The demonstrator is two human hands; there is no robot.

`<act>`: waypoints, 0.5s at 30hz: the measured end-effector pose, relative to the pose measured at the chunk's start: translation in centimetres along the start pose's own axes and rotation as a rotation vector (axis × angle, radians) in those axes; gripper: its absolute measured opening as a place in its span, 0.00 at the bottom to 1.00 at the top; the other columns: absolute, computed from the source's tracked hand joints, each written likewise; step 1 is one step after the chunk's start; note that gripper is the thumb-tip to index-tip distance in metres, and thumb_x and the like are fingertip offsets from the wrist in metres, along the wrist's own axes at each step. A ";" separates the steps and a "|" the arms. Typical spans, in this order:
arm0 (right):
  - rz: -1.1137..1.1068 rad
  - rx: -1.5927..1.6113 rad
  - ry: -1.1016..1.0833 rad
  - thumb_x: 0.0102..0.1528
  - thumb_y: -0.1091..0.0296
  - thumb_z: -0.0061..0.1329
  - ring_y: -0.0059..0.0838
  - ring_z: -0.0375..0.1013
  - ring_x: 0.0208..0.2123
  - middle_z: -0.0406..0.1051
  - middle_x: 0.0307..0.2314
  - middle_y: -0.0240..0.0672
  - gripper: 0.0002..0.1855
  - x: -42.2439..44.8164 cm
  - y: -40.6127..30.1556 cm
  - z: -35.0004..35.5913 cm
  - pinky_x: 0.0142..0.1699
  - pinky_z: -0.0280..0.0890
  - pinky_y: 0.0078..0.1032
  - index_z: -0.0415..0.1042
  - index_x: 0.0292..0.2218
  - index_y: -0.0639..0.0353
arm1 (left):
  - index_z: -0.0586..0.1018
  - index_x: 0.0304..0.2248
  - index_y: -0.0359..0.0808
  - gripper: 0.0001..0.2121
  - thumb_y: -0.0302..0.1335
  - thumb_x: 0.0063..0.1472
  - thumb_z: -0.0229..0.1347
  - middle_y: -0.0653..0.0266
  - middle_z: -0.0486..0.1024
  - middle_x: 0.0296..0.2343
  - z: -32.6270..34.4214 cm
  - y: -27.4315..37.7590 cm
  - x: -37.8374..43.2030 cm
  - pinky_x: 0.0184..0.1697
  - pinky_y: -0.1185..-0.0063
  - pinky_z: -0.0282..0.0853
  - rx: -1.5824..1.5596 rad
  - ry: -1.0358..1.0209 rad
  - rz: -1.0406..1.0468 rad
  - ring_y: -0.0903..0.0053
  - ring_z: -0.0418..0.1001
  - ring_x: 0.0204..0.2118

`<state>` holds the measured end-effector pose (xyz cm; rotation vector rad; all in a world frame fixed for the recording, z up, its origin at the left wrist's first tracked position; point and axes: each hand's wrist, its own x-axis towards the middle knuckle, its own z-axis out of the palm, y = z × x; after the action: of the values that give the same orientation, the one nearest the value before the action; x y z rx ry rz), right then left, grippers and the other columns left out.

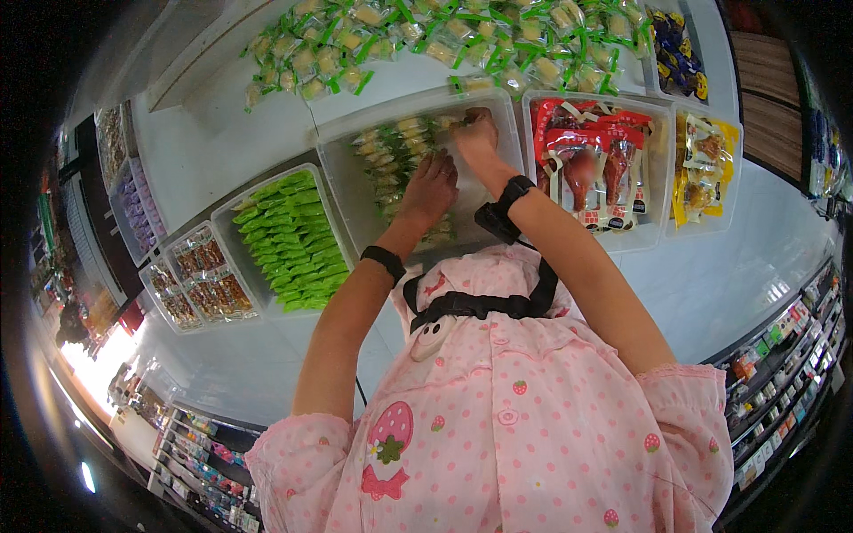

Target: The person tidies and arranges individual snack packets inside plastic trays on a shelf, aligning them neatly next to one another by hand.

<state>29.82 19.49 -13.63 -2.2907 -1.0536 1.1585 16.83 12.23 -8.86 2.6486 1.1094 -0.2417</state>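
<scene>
In a translucent plastic bin [336, 193] at the centre lie rows of small wrapped snack packets [383, 160] with green-edged wrappers, filling its left and middle part. My left hand [430, 190] rests on these rows, palm down with its fingers pointing up the picture; nothing shows in its grasp. Near the bin's upper right corner is my right hand [478, 133], its fingers bent at the right end of the rows. A small packet seems to be at its fingertips, but the fingers hide most of it. Many similar loose packets [460, 30] are spread on the white surface beyond the bin.
Right of the bin stands a bin of red-trimmed vacuum packs of meat [586, 166], then one of yellow packs [706, 166]. Left are bins of green packets [293, 240] and brown snacks [206, 273]. Purple-wrapped items [678, 56] lie at the upper right.
</scene>
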 end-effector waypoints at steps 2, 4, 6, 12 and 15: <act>0.094 0.004 0.038 0.41 0.66 0.57 0.44 0.71 0.40 0.72 0.36 0.45 0.28 -0.1 -0.5 0.3 0.43 0.66 0.32 0.64 0.45 0.60 | 0.68 0.48 0.27 0.23 0.34 0.57 0.49 0.54 0.63 0.51 -0.7 -0.1 0.8 0.62 0.68 0.46 0.002 0.010 -0.062 0.65 0.55 0.57; 0.090 0.122 0.091 0.41 0.65 0.57 0.42 0.71 0.40 0.72 0.37 0.44 0.25 -0.4 -1.0 0.3 0.43 0.66 0.33 0.67 0.42 0.60 | 0.65 0.51 0.27 0.25 0.36 0.57 0.48 0.55 0.61 0.53 -0.9 -0.7 1.3 0.62 0.68 0.45 0.005 0.024 -0.124 0.65 0.52 0.59; 0.082 0.192 0.066 0.42 0.66 0.57 0.41 0.72 0.39 0.72 0.37 0.44 0.23 -1.1 -1.6 -0.2 0.43 0.66 0.33 0.69 0.41 0.60 | 0.64 0.51 0.26 0.27 0.36 0.56 0.49 0.56 0.60 0.53 -0.8 -1.6 1.6 0.61 0.67 0.45 0.003 -0.042 -0.159 0.65 0.49 0.60; 0.156 0.304 0.071 0.43 0.72 0.55 0.39 0.73 0.36 0.72 0.37 0.43 0.15 -0.9 -1.7 0.3 0.41 0.67 0.31 0.72 0.36 0.63 | 0.66 0.49 0.28 0.25 0.34 0.55 0.50 0.54 0.62 0.51 -1.2 -2.4 1.6 0.61 0.66 0.46 -0.015 0.016 -0.100 0.64 0.49 0.60; 0.161 0.291 0.125 0.44 0.73 0.54 0.39 0.73 0.36 0.72 0.37 0.43 0.13 -0.9 -1.5 0.8 0.40 0.67 0.31 0.73 0.35 0.63 | 0.69 0.46 0.28 0.21 0.31 0.54 0.51 0.51 0.65 0.48 -1.4 -1.6 1.5 0.58 0.66 0.53 -0.237 0.183 -0.108 0.60 0.55 0.56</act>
<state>28.14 19.85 -12.73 -2.2117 -0.6200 1.1282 16.76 14.72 -8.20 2.4413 1.2530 0.1089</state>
